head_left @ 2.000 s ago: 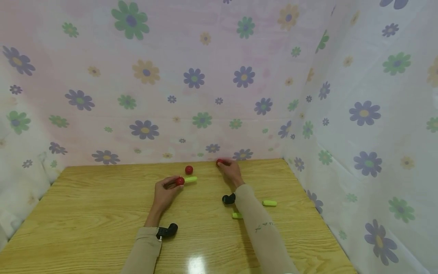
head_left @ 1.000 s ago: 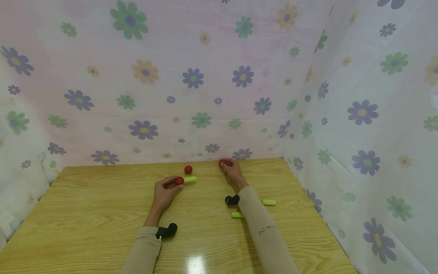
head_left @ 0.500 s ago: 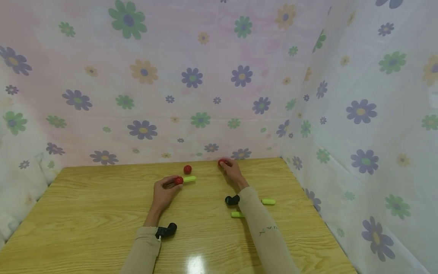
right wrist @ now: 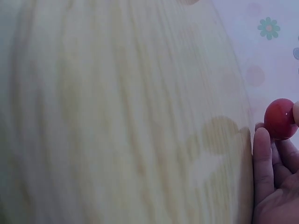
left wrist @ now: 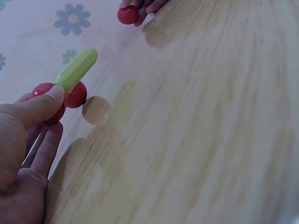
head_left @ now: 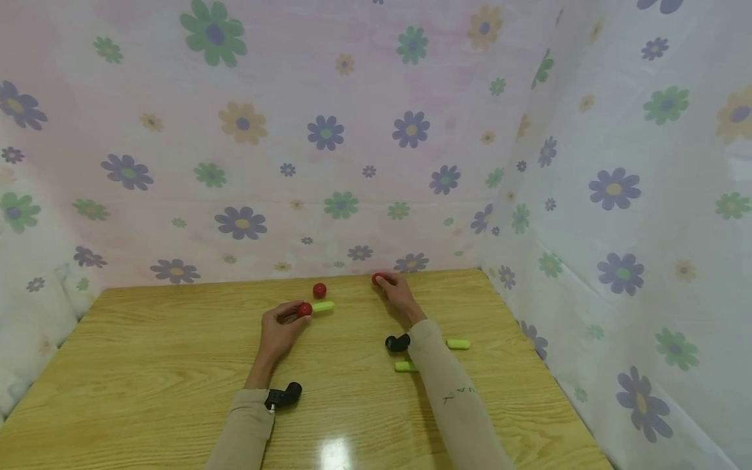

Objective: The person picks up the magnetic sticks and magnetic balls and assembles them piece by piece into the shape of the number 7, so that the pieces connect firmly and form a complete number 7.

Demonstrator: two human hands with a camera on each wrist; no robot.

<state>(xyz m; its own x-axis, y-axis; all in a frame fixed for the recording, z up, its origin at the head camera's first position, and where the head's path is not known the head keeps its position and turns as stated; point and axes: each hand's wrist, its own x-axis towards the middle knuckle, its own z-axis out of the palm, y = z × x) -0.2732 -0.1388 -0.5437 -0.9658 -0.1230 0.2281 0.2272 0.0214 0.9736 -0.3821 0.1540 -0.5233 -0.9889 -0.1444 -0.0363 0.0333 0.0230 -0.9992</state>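
Rightmost red ball slightly farther right

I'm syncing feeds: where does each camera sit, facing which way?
On head: faces forward and down over the wooden table; left hand, right hand and sleeves show.
On left wrist: faces table and that hand's red ball and yellow-green rod; both hands partly show.
On right wrist: faces the table; that hand, partly visible, holds a red ball at right.
Head and left wrist share both hands.
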